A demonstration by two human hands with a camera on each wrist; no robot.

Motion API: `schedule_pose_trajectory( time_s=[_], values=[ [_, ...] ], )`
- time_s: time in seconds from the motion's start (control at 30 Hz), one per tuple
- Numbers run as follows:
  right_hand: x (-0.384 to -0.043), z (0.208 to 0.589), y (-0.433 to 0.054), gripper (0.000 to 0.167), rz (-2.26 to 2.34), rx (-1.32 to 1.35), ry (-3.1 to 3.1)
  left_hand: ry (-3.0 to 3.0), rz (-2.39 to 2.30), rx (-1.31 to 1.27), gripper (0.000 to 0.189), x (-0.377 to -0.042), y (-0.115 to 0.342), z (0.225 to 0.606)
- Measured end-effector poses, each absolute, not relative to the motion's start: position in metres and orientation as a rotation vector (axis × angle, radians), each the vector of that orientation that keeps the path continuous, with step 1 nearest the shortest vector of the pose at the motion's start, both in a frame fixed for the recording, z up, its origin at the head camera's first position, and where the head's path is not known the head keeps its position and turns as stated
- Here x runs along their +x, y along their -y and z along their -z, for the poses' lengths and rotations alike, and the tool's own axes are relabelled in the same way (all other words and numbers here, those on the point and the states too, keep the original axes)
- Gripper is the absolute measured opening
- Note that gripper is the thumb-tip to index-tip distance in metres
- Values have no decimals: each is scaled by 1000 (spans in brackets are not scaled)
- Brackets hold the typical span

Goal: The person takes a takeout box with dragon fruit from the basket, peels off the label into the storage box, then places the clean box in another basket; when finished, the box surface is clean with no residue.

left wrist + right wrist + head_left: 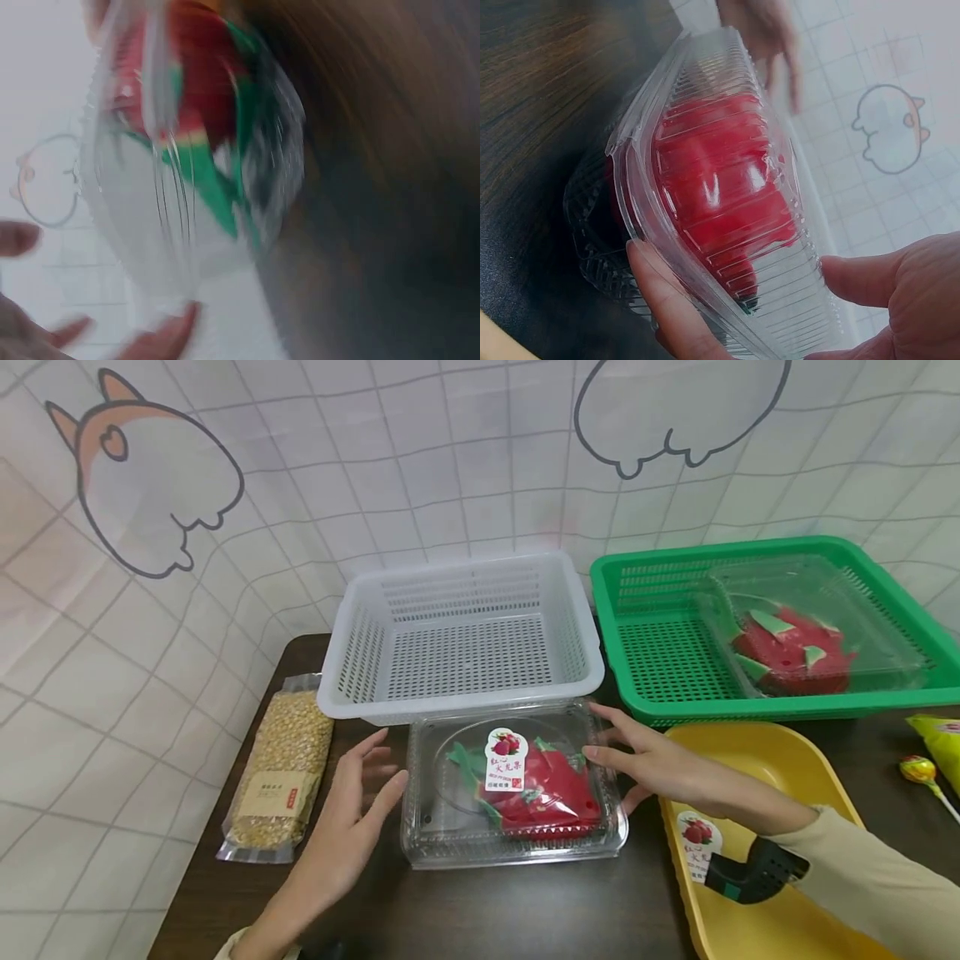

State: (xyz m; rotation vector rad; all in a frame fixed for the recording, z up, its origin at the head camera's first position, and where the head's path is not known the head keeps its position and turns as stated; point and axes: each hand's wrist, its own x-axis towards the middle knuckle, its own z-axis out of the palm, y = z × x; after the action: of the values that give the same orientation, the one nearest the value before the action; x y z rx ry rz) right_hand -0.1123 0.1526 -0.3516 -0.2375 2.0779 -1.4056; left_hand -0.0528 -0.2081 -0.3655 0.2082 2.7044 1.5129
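A clear plastic clamshell box (450, 814) sits on the dark table in front of the white basket. Inside lies a red dragon fruit (555, 797) with green scales, and a white sticker (504, 760) is on the lid. At the box's right side my right hand (660, 768) grips it; the right wrist view shows the thumb (862, 279) against the lid and a finger (671, 300) along the rim. To the left of the box, my left hand (348, 818) is held with loosely bent fingers apart, gripping nothing. The left wrist view is blurred.
A white basket (461, 706) stands behind the box. The green basket (648, 681) at right holds another boxed dragon fruit (795, 652). A yellow tray (780, 747) lies under my right forearm. On the left is a bag of yellow grains (285, 752); a lollipop (918, 768) lies far right.
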Motion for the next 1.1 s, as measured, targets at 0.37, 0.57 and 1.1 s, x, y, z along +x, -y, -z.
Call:
schedule_pose_trajectory(
  time_s=[0.37,0.57,1.1],
  values=[
    [-110,352,-155,83,1411,-218,-2104,-3029,-813,1440,59,-76,196,372],
    [-101,347,-157,83,1444,-288,-2145,-3028,-612,1448,64,-88,191,382],
    [-92,281,-139,49,1095,-858,-2521,-3042,-448,1314,64,-86,190,387]
  ],
)
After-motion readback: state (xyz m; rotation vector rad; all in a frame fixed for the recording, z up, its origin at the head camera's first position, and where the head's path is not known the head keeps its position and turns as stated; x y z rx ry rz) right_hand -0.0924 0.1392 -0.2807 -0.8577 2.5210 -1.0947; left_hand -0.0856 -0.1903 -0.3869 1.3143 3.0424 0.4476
